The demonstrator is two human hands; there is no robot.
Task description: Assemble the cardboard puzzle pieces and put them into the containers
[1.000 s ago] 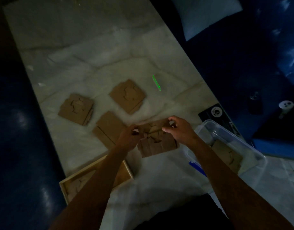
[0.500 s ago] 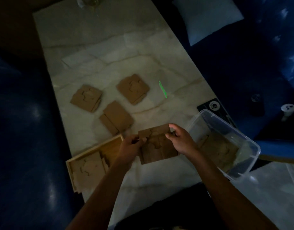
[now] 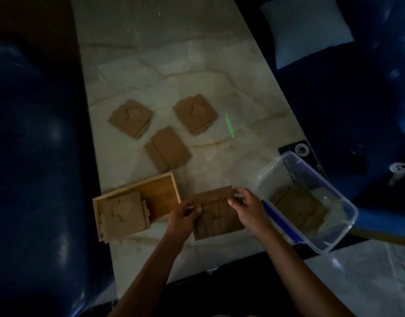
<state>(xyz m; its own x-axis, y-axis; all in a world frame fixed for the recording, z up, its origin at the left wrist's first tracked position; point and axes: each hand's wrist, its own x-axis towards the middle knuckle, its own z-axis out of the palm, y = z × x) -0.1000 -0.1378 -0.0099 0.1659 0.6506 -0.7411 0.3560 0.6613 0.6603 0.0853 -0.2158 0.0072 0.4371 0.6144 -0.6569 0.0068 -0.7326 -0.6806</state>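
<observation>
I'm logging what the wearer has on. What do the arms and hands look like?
Both forearms are bare, with no sleeves in view. The left hand and right hand wear no gloves; no watch or bracelet shows, though the picture is dim.

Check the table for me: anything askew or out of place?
Yes. The cardboard puzzle in the wooden tray overhangs its near rim instead of lying flat inside. The clear plastic bin juts past the table edge. Otherwise nothing stands out.
</observation>
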